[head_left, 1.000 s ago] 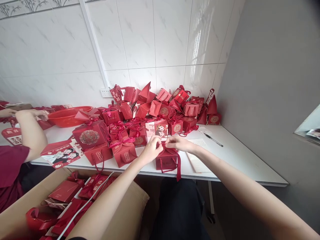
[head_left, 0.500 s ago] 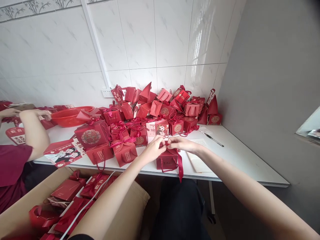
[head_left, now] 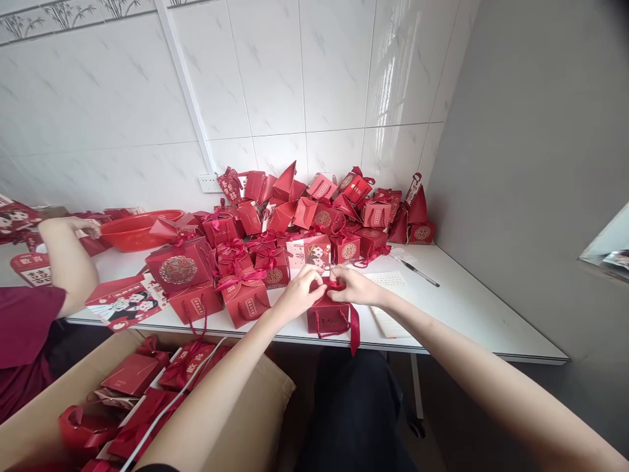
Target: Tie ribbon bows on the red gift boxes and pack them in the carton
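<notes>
A small red gift box (head_left: 328, 319) with a twisted cord handle stands at the table's front edge. Over its top, my left hand (head_left: 305, 288) and my right hand (head_left: 350, 285) meet, both closed in a pinch on a dark red ribbon (head_left: 354, 331). One ribbon end hangs down the box's right side past the table edge. My fingers partly hide the ribbon at the top of the box. Just beyond my hands stands a box with a printed cartoon couple (head_left: 317, 251).
Red gift boxes (head_left: 275, 213) are heaped along the wall. A notebook (head_left: 390, 321) and a pen (head_left: 420, 273) lie right on the white table (head_left: 481, 308). Left are a red basin (head_left: 140, 229) and another person's arm (head_left: 73, 262). Below, a cardboard carton (head_left: 255, 400) holds more boxes.
My right hand has curled more tightly and red ribbon now shows between my two hands. At far left, the other person has raised a printed red piece.
</notes>
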`<state>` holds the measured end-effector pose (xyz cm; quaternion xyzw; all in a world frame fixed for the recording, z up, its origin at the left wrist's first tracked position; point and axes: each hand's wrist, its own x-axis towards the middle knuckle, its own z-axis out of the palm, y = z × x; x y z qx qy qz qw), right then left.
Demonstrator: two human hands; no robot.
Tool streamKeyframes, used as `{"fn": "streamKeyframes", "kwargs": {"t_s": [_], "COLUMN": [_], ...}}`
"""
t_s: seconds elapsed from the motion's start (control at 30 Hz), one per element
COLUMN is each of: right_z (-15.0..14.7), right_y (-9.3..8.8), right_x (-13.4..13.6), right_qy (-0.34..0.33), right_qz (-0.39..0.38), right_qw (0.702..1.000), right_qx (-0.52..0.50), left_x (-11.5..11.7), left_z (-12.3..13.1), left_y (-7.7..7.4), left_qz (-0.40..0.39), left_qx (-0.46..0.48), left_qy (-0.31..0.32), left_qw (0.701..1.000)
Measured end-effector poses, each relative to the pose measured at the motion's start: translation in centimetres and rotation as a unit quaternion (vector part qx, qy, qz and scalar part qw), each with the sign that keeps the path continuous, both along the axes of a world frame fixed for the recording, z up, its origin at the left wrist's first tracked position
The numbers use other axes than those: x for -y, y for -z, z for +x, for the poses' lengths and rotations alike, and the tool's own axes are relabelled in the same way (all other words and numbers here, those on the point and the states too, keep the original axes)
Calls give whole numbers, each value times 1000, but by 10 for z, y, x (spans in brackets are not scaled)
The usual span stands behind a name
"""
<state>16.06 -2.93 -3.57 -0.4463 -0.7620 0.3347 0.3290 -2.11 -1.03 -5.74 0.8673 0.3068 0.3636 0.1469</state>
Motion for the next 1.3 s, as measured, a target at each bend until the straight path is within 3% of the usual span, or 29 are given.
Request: {"fn": "streamKeyframes", "kwargs": {"t_s": [0.43, 0.6, 0.7, 0.77, 0.83, 1.13, 1.3], "right_z": [-9, 1, 10, 15, 16, 14, 9], "right_y": [11, 10, 7, 7, 9, 25, 14], "right_x": [4, 4, 3, 3, 1, -5, -2], "right_qy": [101, 38, -21, -26, -11, 3, 26], "right_qz": [109, 57, -54, -129, -157, -125, -63], "right_qw": [987, 997, 998, 987, 980, 981, 990], "right_qx": [59, 34, -27, -90, -122, -150, -123], "left_x": [-2, 0, 0, 0, 0, 1, -1], "left_z": [1, 1, 3, 4, 4, 3, 3], "left_y": [5, 3, 2, 2, 2, 3, 2], "left_qz": [18, 9, 6, 4, -3, -10, -19], "left_qx": [29, 30, 28, 23, 12, 7, -21], "left_qy": [-4, -22, -30, -25, -19, -1, -6], "left_qw": [999, 999, 999, 999, 1000, 1000, 1000]}}
